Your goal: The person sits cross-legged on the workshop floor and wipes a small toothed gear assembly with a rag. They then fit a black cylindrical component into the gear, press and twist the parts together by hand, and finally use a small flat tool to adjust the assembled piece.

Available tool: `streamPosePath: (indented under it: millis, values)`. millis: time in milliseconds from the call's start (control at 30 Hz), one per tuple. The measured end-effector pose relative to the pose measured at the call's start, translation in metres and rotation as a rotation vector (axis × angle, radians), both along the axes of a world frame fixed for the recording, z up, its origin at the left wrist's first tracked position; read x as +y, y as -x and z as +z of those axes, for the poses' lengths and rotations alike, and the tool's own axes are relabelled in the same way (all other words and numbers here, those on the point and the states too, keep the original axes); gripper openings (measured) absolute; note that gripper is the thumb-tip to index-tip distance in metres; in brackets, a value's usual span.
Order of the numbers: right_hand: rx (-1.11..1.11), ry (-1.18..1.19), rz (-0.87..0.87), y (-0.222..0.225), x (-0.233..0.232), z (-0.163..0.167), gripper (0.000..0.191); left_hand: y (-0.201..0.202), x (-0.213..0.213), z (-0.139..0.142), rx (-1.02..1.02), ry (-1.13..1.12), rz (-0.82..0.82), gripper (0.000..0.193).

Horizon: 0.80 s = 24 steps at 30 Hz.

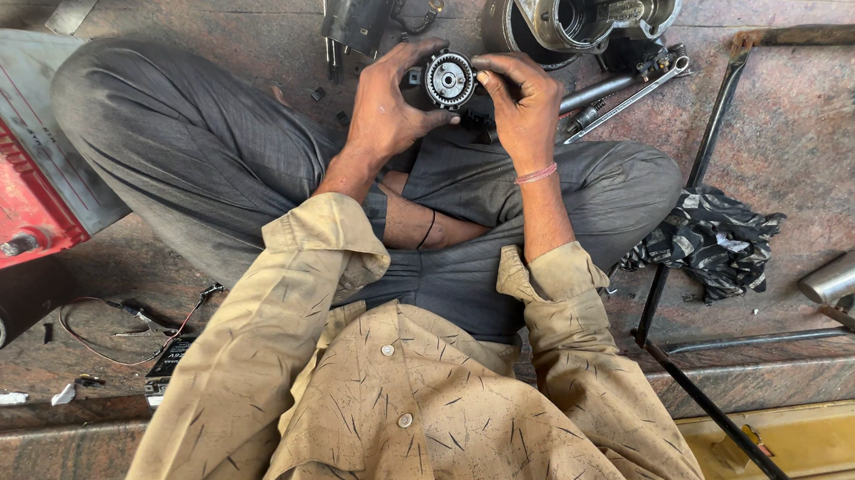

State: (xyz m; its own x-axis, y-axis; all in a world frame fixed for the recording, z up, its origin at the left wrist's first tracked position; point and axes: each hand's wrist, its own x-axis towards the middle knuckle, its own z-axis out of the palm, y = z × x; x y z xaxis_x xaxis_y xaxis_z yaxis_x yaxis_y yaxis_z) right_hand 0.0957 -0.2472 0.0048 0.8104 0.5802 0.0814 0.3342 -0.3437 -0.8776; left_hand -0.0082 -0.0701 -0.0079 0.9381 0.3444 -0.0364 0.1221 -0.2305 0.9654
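Steel gear (450, 79) at top centre, round face toward camera, axis pointing up at the lens. Left hand (389, 107) and right hand (523, 106) both pinch it, fingers curled on its rim. Housing (574, 15) and wrench (626, 96) just behind; battery (0, 180) left.

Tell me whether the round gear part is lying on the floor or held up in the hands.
Held up. The round gear part sits between the left hand and right hand, above the lap, its toothed face toward the camera.
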Motion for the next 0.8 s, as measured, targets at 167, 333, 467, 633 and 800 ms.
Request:
streamPosePath:
  millis: [167, 333, 467, 633, 800]
  values:
    - [-0.004, 0.012, -0.005, 0.004, 0.003, 0.0, 0.013, 0.002, 0.017, 0.003, 0.01, -0.005, -0.127, 0.085]
    - [0.001, -0.008, 0.015, 0.007, 0.004, 0.001, 0.013, 0.003, 0.023, 0.005, 0.057, 0.007, -0.172, 0.082]
    - [-0.006, 0.002, 0.016, 0.008, 0.003, 0.001, 0.013, 0.003, 0.023, 0.006, 0.046, -0.011, -0.175, 0.082]
    - [-0.015, -0.004, 0.032, 0.007, 0.001, 0.0, 0.015, 0.005, 0.023, 0.006, 0.032, -0.019, -0.162, 0.081]
    - [0.034, -0.005, 0.034, 0.007, 0.001, -0.001, 0.017, 0.004, 0.022, 0.006, 0.014, -0.053, -0.157, 0.082]
